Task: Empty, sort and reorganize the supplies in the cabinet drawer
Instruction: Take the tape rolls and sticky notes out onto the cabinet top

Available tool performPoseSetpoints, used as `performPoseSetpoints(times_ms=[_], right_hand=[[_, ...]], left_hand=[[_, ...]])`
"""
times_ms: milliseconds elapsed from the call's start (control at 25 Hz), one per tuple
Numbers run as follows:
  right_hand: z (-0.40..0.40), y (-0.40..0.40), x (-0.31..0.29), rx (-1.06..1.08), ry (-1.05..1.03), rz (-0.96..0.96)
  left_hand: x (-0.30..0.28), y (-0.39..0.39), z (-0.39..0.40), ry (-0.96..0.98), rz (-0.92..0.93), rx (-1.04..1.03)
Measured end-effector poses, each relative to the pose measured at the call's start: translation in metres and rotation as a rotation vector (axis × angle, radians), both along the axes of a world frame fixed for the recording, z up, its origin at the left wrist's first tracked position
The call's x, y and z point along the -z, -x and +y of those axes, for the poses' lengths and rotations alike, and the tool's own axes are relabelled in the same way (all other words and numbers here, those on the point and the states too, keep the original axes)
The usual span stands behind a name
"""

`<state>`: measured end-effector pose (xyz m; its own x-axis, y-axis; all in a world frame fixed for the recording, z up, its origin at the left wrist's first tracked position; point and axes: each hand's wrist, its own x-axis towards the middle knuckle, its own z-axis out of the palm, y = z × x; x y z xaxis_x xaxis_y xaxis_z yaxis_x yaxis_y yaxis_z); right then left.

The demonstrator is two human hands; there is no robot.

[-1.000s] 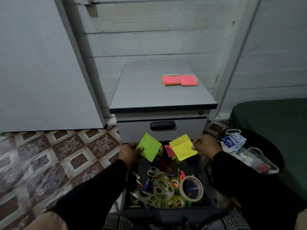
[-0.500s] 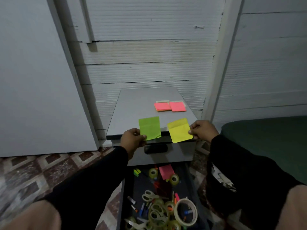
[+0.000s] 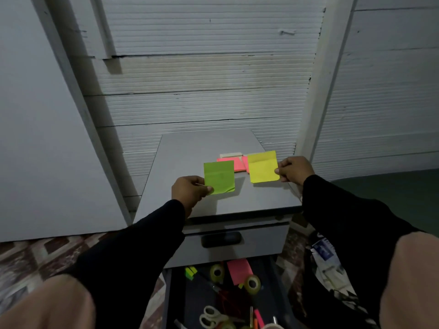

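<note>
My left hand (image 3: 190,189) pinches a green sticky-note pad (image 3: 219,176) by its lower left corner, just above the grey cabinet top (image 3: 190,157). My right hand (image 3: 294,171) pinches a yellow sticky-note pad (image 3: 263,166) by its right edge, held over the pink pads (image 3: 234,163) that lie on the cabinet top. Below, the open drawer (image 3: 177,293) holds another pink pad (image 3: 239,270), tape rolls (image 3: 252,284), scissors (image 3: 211,315), pens and small green flags (image 3: 190,273).
The cabinet's upper drawer front with a dark handle (image 3: 221,239) is closed. A white ribbed wall stands behind, a white panel (image 3: 35,138) leans at the left. A plastic bag with packaged items (image 3: 326,255) lies at the right on the patterned tile floor (image 3: 35,255).
Both hands have lifted the green and yellow pads out of the drawer and carried them up and forward over the cabinet top. My view has tilted upward.
</note>
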<state>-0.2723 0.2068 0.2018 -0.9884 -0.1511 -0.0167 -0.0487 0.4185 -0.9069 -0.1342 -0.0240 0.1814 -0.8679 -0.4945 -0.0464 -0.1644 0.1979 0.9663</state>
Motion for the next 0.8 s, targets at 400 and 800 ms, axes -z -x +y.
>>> performPoseSetpoints(times_ms=[400,800], right_hand=[[-0.031,0.061,0.007,0.014,-0.196,-0.006],[-0.011,0.051,0.019,0.054,-0.106,0.114]], left_hand=[[0.018,0.045,-0.013,-0.009,-0.034,0.049],[0.006,0.099,-0.009,0.006,-0.098,-0.018]])
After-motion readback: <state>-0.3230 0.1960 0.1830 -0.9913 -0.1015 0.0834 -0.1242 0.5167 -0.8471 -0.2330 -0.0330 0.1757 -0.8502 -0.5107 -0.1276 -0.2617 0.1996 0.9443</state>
